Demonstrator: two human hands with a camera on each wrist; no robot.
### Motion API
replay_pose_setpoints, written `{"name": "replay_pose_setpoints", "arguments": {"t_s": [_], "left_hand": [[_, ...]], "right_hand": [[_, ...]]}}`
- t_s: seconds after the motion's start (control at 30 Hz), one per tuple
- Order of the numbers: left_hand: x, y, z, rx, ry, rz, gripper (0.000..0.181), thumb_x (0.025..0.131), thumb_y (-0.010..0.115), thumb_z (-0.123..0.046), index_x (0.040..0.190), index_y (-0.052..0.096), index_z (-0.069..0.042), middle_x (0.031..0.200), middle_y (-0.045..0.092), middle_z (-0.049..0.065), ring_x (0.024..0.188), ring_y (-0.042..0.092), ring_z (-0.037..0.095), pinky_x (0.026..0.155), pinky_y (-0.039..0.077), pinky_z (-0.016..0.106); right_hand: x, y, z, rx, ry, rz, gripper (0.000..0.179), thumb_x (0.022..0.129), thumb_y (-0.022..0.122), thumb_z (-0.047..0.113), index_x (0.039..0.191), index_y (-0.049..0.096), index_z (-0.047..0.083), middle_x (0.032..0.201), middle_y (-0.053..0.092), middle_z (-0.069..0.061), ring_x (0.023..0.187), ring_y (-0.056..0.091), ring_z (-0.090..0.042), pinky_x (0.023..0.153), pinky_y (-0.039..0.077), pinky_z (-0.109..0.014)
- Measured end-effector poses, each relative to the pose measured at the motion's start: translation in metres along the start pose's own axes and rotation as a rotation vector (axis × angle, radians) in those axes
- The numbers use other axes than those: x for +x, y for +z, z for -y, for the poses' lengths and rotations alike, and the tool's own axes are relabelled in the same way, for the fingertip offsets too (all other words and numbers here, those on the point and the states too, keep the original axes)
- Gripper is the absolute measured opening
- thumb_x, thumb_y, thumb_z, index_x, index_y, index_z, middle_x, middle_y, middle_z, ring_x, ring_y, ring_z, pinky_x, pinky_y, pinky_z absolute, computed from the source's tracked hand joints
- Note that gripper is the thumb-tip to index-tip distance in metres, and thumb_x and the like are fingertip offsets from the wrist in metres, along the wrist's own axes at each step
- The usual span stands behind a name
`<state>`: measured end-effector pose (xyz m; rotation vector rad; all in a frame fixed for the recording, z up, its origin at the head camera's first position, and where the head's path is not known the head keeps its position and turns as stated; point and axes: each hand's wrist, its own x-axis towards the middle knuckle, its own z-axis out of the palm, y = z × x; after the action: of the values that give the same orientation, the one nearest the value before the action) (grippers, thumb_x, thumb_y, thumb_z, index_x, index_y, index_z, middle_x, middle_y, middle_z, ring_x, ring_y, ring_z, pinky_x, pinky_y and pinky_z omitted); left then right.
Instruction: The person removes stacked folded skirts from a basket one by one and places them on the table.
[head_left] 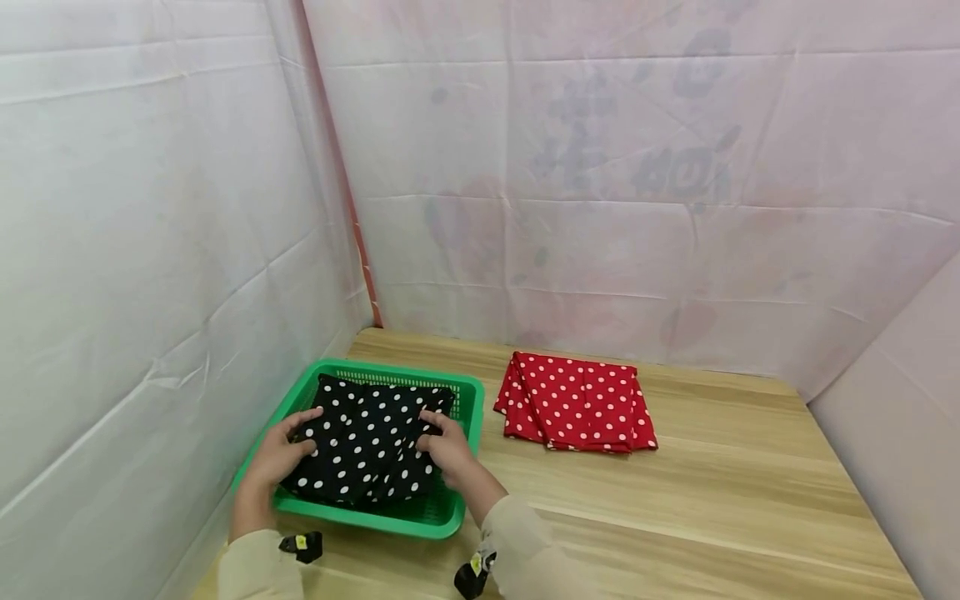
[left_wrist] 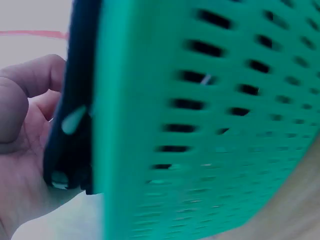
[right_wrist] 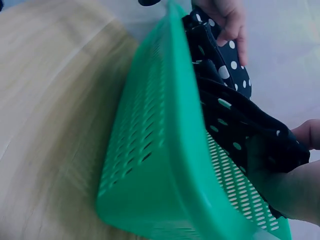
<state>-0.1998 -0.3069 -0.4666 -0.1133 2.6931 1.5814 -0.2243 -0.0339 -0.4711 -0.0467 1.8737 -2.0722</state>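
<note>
A folded black cloth with white polka dots (head_left: 367,437) lies within the rim of a green plastic basket (head_left: 390,523); its exact kind of garment cannot be told. At its left edge my left hand (head_left: 276,457) grips the fabric, thumb over the top. My right hand (head_left: 450,450) holds the opposite edge. Seen from the right wrist, the right hand (right_wrist: 295,187) has its thumb above the black cloth (right_wrist: 235,120) and its fingers beneath, partly hidden. In the left wrist view, the left hand (left_wrist: 30,125) bends around the cloth's edge beside the basket wall (left_wrist: 140,125).
A folded red cloth with white dots (head_left: 577,404) lies on the wooden table (head_left: 720,500), right of the basket. White sheeting (head_left: 187,250) walls the table at the left, back and right. The basket stands close to the left sheet.
</note>
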Motion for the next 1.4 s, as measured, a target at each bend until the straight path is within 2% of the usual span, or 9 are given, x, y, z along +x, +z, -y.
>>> {"name": "replay_pose_setpoints", "arguments": {"t_s": [0.1,0.2,0.27,0.43,0.7,1.0,1.27,1.4], "left_hand": [[-0.005,-0.005,-0.009,-0.035,0.011,-0.018,0.054,0.085,0.053,0.006,0.137,0.042,0.000,0.131,0.041,0.025,0.098,0.047,0.029,0.068,0.045,0.029],[-0.011,-0.009,-0.017,-0.050,0.022,-0.042,0.054,0.084,0.055,0.005,0.137,0.043,-0.001,0.125,0.046,0.022,0.085,0.047,0.021,0.060,0.044,0.027],[-0.015,-0.010,-0.021,-0.044,0.033,-0.058,0.054,0.084,0.056,0.005,0.136,0.045,-0.001,0.121,0.048,0.022,0.081,0.047,0.018,0.059,0.045,0.027],[-0.024,-0.010,-0.028,-0.032,0.054,-0.069,0.053,0.085,0.057,0.005,0.136,0.045,0.000,0.121,0.049,0.021,0.081,0.048,0.017,0.061,0.046,0.027],[-0.030,-0.008,-0.032,-0.041,0.037,-0.079,0.052,0.086,0.057,0.004,0.137,0.044,-0.001,0.122,0.049,0.022,0.079,0.049,0.015,0.057,0.045,0.028],[-0.033,0.000,-0.038,-0.058,0.047,-0.070,0.052,0.086,0.057,0.004,0.136,0.045,-0.002,0.124,0.048,0.020,0.083,0.049,0.015,0.060,0.047,0.027],[-0.035,0.008,-0.040,-0.065,0.060,-0.059,0.052,0.086,0.057,0.004,0.136,0.046,-0.004,0.121,0.049,0.019,0.081,0.048,0.019,0.058,0.046,0.028],[-0.040,0.019,-0.045,-0.107,0.061,-0.070,0.053,0.084,0.059,0.005,0.135,0.048,-0.005,0.126,0.049,0.018,0.082,0.048,0.019,0.057,0.047,0.028]], "right_hand": [[-0.004,-0.004,0.004,0.034,-0.025,0.016,0.059,0.075,0.054,-0.010,0.133,0.047,-0.002,0.135,0.037,-0.020,0.100,0.051,-0.025,0.077,0.048,-0.032],[-0.009,-0.008,0.007,0.040,-0.050,0.034,0.059,0.075,0.054,-0.010,0.133,0.047,-0.002,0.136,0.035,-0.019,0.104,0.047,-0.025,0.080,0.046,-0.031],[-0.013,-0.010,0.009,0.046,-0.052,0.040,0.060,0.075,0.054,-0.009,0.134,0.047,0.000,0.137,0.034,-0.019,0.106,0.046,-0.026,0.083,0.046,-0.032],[-0.023,-0.013,0.016,0.052,-0.068,0.044,0.060,0.076,0.055,-0.009,0.134,0.046,0.000,0.137,0.035,-0.017,0.107,0.045,-0.025,0.084,0.045,-0.032],[-0.035,-0.014,0.036,0.060,-0.090,0.076,0.059,0.075,0.054,-0.008,0.133,0.043,-0.007,0.133,0.037,-0.021,0.105,0.046,-0.028,0.080,0.047,-0.029],[-0.029,-0.024,0.022,0.058,-0.086,0.064,0.060,0.077,0.056,-0.004,0.136,0.044,0.000,0.132,0.039,-0.017,0.105,0.047,-0.024,0.083,0.047,-0.032],[-0.043,-0.031,0.039,0.026,-0.100,0.084,0.058,0.079,0.055,-0.006,0.136,0.041,-0.006,0.133,0.037,-0.023,0.109,0.047,-0.030,0.084,0.048,-0.035],[-0.042,-0.044,0.026,-0.028,-0.120,0.093,0.058,0.082,0.057,-0.002,0.138,0.039,-0.002,0.136,0.035,-0.021,0.112,0.045,-0.029,0.086,0.047,-0.037]]}}
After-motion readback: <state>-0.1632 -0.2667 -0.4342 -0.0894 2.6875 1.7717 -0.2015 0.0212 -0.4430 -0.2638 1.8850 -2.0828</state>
